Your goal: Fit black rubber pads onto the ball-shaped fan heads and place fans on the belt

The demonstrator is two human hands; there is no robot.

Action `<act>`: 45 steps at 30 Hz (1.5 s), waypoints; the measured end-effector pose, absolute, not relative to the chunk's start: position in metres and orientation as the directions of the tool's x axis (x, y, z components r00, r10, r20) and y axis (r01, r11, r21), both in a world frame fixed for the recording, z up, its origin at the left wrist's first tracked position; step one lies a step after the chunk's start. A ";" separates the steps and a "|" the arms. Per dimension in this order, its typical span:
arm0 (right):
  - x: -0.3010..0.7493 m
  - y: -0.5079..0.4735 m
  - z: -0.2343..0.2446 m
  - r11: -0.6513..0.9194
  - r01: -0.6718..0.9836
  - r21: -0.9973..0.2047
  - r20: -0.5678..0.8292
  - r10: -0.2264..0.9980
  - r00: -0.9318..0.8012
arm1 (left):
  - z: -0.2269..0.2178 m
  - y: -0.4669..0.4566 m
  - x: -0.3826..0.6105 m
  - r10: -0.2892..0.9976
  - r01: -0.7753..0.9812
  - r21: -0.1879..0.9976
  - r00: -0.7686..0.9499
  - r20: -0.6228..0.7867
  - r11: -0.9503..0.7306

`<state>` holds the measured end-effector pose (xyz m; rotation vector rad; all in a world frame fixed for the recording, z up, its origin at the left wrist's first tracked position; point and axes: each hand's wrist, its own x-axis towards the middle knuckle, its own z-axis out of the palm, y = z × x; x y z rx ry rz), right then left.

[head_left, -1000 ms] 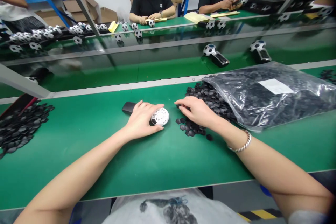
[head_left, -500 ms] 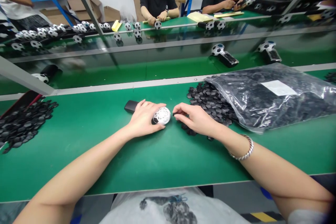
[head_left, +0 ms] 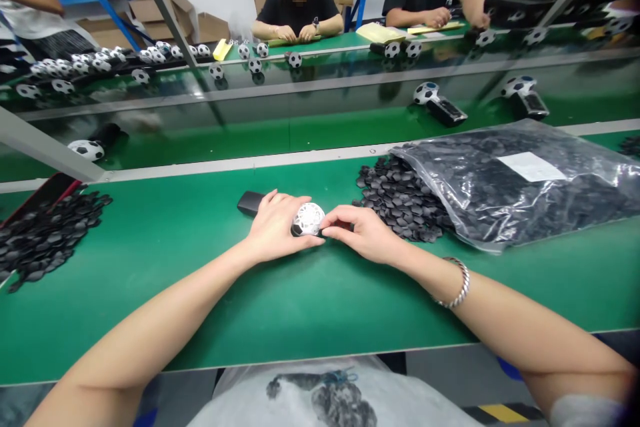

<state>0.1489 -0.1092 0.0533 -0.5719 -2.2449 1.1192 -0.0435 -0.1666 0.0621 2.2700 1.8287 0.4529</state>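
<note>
My left hand [head_left: 274,224] is wrapped round a small device with a black handle [head_left: 249,202] and a white football-shaped head [head_left: 308,219], holding it down on the green table [head_left: 280,293]. My right hand [head_left: 361,231] is pinched, its fingertips touching the right side of the white head; what they hold is too small to see. Just right of it lies a heap of small black hexagon pieces [head_left: 400,197] spilling from a clear plastic bag [head_left: 510,180].
Another heap of black pieces [head_left: 40,237] lies at the left. Beyond a metal rail runs a conveyor belt [head_left: 300,127] carrying finished football devices [head_left: 434,99]. Across it two people sit at a far table with more footballs [head_left: 255,65]. A slanted metal post [head_left: 40,153] stands at left.
My right hand left the heap of black pieces and moved left to the white head, closing into a pinch against it. My left hand stayed on the device.
</note>
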 end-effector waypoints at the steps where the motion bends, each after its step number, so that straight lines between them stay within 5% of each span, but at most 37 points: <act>1: 0.148 -0.109 0.051 0.554 0.113 -0.825 0.293 0.589 -0.753 | 0.062 -0.167 -0.043 0.975 0.916 0.337 0.188 0.120 -0.218; 8: 0.142 -0.110 0.046 0.566 0.057 -0.822 0.371 0.610 -0.700 | 0.061 -0.167 -0.043 0.975 0.919 0.332 0.176 0.137 -0.212; 16: 0.136 -0.105 0.044 0.321 0.053 -0.946 0.194 0.688 -0.700 | 0.064 -0.167 -0.038 0.979 0.911 0.366 0.150 0.142 -0.192; 22: 0.136 -0.091 0.042 0.282 0.127 -0.951 0.113 0.699 -0.706 | 0.063 -0.166 -0.038 0.973 0.897 0.381 0.186 0.135 -0.224; 25: 0.150 -0.062 0.046 0.491 0.403 -0.773 0.169 0.770 -0.615 | 0.062 -0.167 -0.041 0.962 0.889 0.370 0.235 0.142 -0.271; 28: 0.167 -0.037 0.049 0.588 0.741 -0.325 0.295 0.807 -0.511 | 0.067 -0.169 -0.045 0.955 0.881 0.370 0.259 0.144 -0.294; 30: 0.174 -0.029 0.047 0.584 0.803 -0.122 0.278 0.797 -0.537 | 0.072 -0.172 -0.048 0.941 0.854 0.402 0.328 0.077 -0.331; 32: 0.176 -0.027 0.044 0.600 0.798 -0.050 0.236 0.784 -0.575 | 0.077 -0.177 -0.048 0.922 0.817 0.466 0.387 -0.005 -0.340; 39: 0.180 -0.027 0.045 0.669 0.714 -0.205 0.239 0.742 -0.626 | 0.068 -0.191 -0.039 0.952 0.753 0.607 0.306 0.016 -0.252; 45: 0.164 -0.076 0.060 0.665 0.314 -0.678 0.259 0.615 -0.745 | 0.062 -0.188 -0.052 0.921 0.672 0.655 0.378 0.096 -0.344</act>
